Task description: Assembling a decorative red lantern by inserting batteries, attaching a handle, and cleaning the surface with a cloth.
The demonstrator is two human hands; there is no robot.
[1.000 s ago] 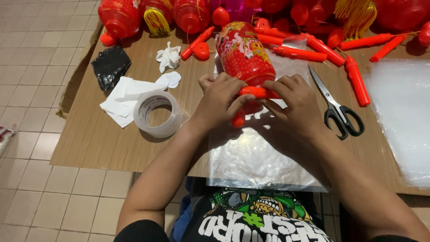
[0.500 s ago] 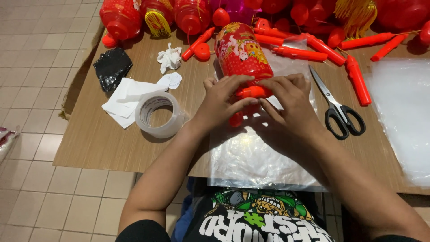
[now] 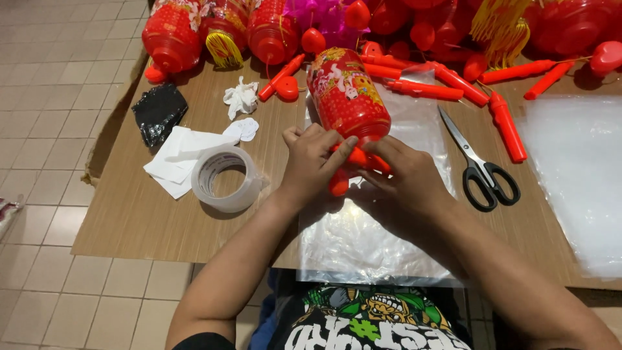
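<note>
Both hands have closed in tighter: the left hand point(image 3: 314, 162) and right hand point(image 3: 402, 178) now pinch the orange handle point(image 3: 356, 157) at the near end of the red paper lantern point(image 3: 346, 97). The lantern lies on clear plastic film point(image 3: 363, 240) on the counter point(image 3: 155, 214), unmoved.

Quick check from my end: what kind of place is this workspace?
Likely a home or small-shop craft table for packing decorations: a wooden table on tiled floor, heaped red lanterns, clear plastic bags, a tape roll and scissors.

A brown wood-grain table point(image 3: 142, 214) stands on a floor point(image 3: 58, 78) of pale beige square tiles (thin grey joints between them). The light is even and soft, with only faint shadows on the tabletop.
</note>
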